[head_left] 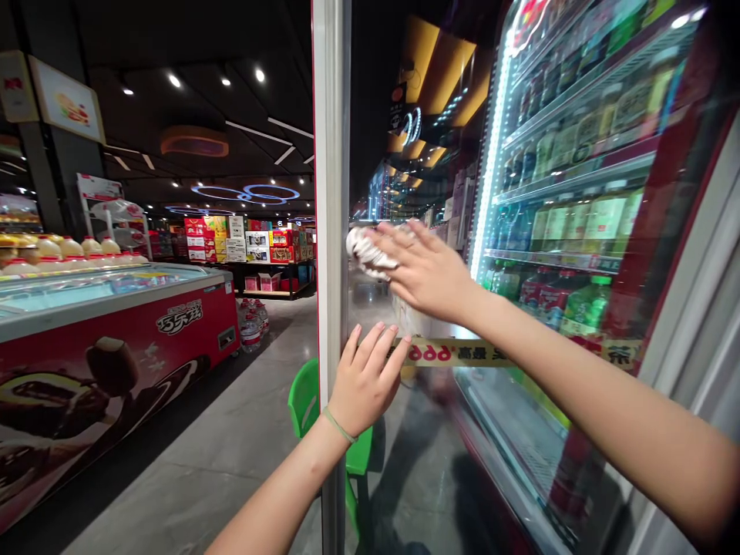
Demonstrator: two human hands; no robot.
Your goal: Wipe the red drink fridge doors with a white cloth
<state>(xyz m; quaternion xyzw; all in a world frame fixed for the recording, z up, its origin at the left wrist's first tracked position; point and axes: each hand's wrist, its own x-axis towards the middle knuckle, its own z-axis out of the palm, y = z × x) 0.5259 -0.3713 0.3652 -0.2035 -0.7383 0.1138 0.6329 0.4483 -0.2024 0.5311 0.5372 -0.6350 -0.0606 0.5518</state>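
My right hand [436, 277] presses a crumpled white cloth [373, 254] against a glass door [398, 432], high up near its pale metal frame [333, 193]. The palm and fingers lie over the cloth, which bunches out past the fingertips. Lower down, my left hand [367, 381] rests with spread fingers on the glass beside the frame, holding nothing. A green band circles that wrist. Across the glass, at the height between both hands, runs a yellowish strip with red and dark print [491, 353], its lettering reversed.
Lit shelves of bottled drinks [578, 220] show in or through the glass. A green plastic chair [304, 397] stands behind the door frame. To the left is a red chest freezer [196, 347], with several bottles on the floor beside it. Boxed goods [254, 243] fill a display farther back.
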